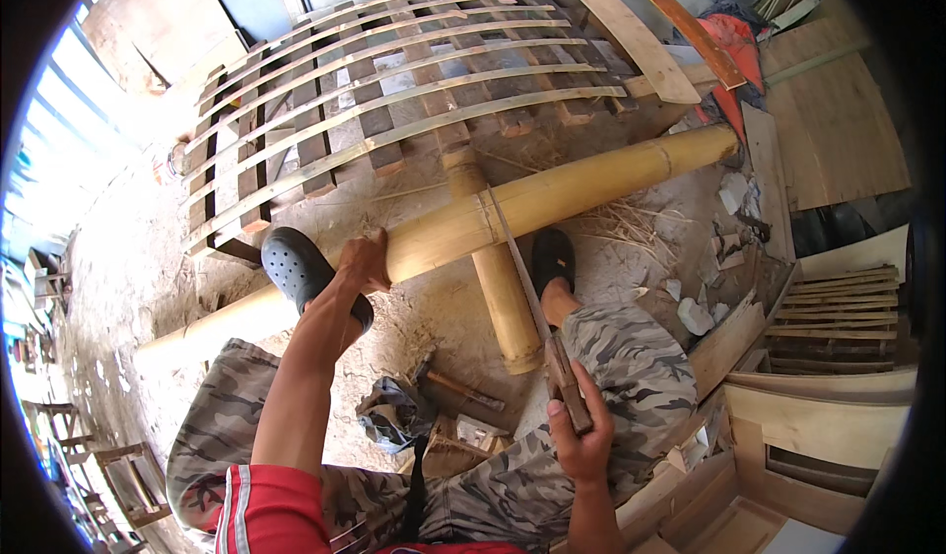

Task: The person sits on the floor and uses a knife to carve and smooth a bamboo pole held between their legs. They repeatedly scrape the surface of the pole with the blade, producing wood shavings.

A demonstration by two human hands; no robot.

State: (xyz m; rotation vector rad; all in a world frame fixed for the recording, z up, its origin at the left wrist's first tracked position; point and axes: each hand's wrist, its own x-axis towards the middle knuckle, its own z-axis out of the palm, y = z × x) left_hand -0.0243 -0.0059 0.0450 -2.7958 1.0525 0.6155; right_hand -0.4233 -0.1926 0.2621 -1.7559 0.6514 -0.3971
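Fingers (370, 258) grip smooth round bamboo pole (552, 194).

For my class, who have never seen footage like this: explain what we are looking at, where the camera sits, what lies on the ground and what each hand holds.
No machine here: a person works with bare hands. The one picture comes from a wide-angle camera on the person's head, looking down, so straight edges bend. The left hand grips a long bamboo pole, which rests across a shorter bamboo piece on the dusty ground. The right hand holds a handsaw by its wooden handle, blade on the pole. Behind lies a slatted bamboo panel; a hammer lies near the knees.
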